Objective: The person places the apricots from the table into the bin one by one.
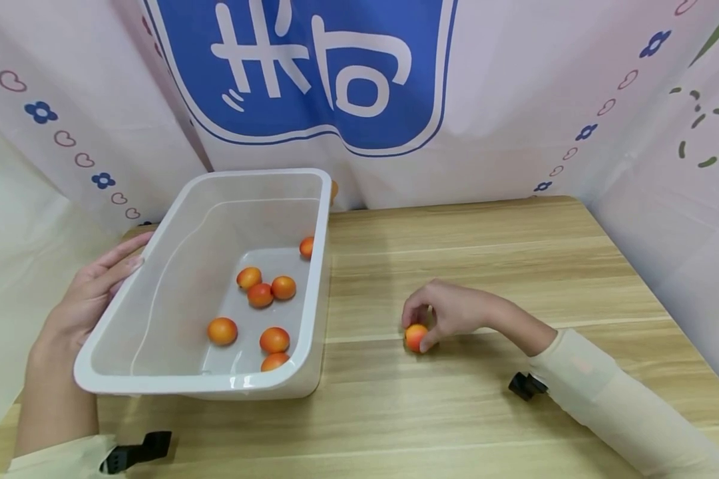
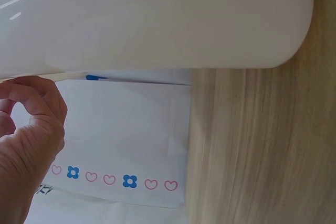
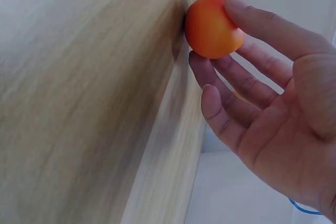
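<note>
My right hand [image 1: 449, 309] pinches a small, smooth, round orange-red fruit [image 1: 416, 338] between thumb and fingers, low over the wooden table right of the white tub. In the right wrist view, this fruit [image 3: 210, 27] sits at the fingertips against or just off the wood; which of the two I cannot tell. My left hand [image 1: 86, 299] grips the left rim of the deep white plastic tub [image 1: 320, 293], and the left wrist view shows its curled fingers at that rim. Several like fruits, one of them this orange fruit [image 1: 222, 331], lie on the tub's floor.
Another orange fruit [image 1: 334, 191] shows partly behind the tub's far right corner. The wooden table [image 1: 485, 246] extends right of the tub. A white cloth [image 1: 503, 106] with a blue printed sign hangs along the back edge, and pale cloth also hangs at both sides.
</note>
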The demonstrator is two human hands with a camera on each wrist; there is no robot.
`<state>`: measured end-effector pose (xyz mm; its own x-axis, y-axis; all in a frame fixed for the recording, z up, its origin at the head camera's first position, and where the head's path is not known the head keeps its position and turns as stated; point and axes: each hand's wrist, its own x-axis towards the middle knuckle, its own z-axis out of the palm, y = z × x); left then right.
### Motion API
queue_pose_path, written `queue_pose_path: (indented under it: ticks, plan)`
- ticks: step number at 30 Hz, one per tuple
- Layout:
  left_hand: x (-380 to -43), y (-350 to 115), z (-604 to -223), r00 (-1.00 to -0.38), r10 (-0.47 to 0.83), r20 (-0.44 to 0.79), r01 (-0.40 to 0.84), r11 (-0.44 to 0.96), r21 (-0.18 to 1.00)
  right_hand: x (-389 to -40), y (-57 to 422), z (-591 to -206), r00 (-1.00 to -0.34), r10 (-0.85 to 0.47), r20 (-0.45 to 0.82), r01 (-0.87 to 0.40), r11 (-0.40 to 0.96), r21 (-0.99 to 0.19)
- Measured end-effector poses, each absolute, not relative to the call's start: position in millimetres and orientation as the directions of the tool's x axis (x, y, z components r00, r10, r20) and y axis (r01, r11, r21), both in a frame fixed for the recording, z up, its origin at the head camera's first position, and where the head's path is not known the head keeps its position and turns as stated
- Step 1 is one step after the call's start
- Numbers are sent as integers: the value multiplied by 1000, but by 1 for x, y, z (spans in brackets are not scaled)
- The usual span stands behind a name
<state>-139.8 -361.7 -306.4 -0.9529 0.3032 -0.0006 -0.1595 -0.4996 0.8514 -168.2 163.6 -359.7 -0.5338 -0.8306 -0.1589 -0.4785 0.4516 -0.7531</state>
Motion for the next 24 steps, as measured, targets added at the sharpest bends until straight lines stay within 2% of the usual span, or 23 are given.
queue_pose_path:
  ticks: [13,19,24]
  plan:
    - [-140,-362,-305,-952,306,0,-164,-509,845,-169,163,-364,-521,-837,-170,-470,447,-761]
    - [-139,-362,-306,-950,312,1,-168,-513,842,-169,163,-363,-534,-830,-164,-461,448,-766]
    - [-139,-361,-307,-950,313,1,-169,-517,839,-169,165,-359,-574,-807,-141,-445,451,-773]
